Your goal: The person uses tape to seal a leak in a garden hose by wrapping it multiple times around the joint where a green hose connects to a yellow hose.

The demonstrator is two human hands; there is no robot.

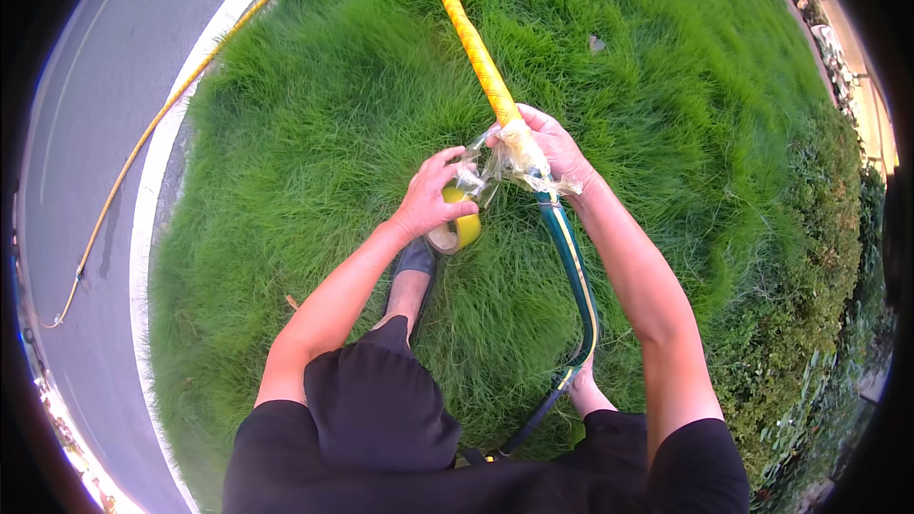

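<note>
A yellow hose [466, 33] meets a dark green hose [569, 252] with a pale stripe, and the joint is bound in crumpled clear tape [522, 154]. My right hand [557, 148] grips this wrapped joint from the right side, its fingers partly hidden behind it. To the left, my left hand [433, 195] has its thumb and fingers around a roll of yellowish tape [465, 228]. A loose, wrinkled strip of clear tape stretches between the roll and the joint. The green hose runs down past my foot toward my body.
Long green grass [314, 152] surrounds my feet. On the left, a white kerb [145, 228] borders a grey road [95, 181], where another length of yellow hose [133, 162] lies. Low shrubs [809, 257] grow along the right.
</note>
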